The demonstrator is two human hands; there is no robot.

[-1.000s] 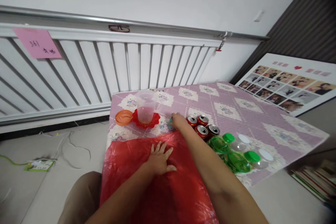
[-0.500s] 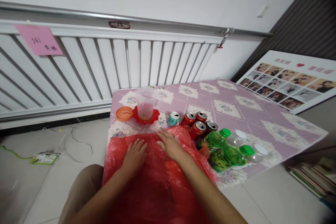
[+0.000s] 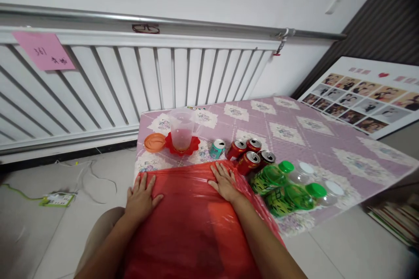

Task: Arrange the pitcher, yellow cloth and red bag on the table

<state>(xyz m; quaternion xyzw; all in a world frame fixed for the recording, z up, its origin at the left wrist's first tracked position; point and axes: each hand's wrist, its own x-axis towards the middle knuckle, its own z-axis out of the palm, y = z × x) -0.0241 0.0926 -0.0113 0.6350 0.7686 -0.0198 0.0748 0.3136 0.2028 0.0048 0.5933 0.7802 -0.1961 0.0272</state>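
A red plastic bag point(image 3: 190, 222) lies spread flat over the near edge of a table with a purple patterned cloth point(image 3: 294, 139). My left hand point(image 3: 141, 194) presses flat on the bag's left corner with fingers apart. My right hand point(image 3: 225, 181) lies flat on the bag's upper right part, fingers spread, just short of the cans. A small teal can point(image 3: 217, 148) stands beyond the bag. To its right several red cans point(image 3: 250, 155) cluster together. Neither hand holds anything.
A clear plastic cup point(image 3: 181, 130) stands on a red saucer, with an orange lid point(image 3: 154, 142) to its left. Green and clear bottles point(image 3: 288, 187) lie at the table's right front. A white radiator point(image 3: 131, 83) lines the wall. A photo board point(image 3: 363, 104) leans at right.
My right hand left the teal can and came back onto the bag. Both hands slid apart across the bag, the left one toward the left corner, and the bag now lies flatter.
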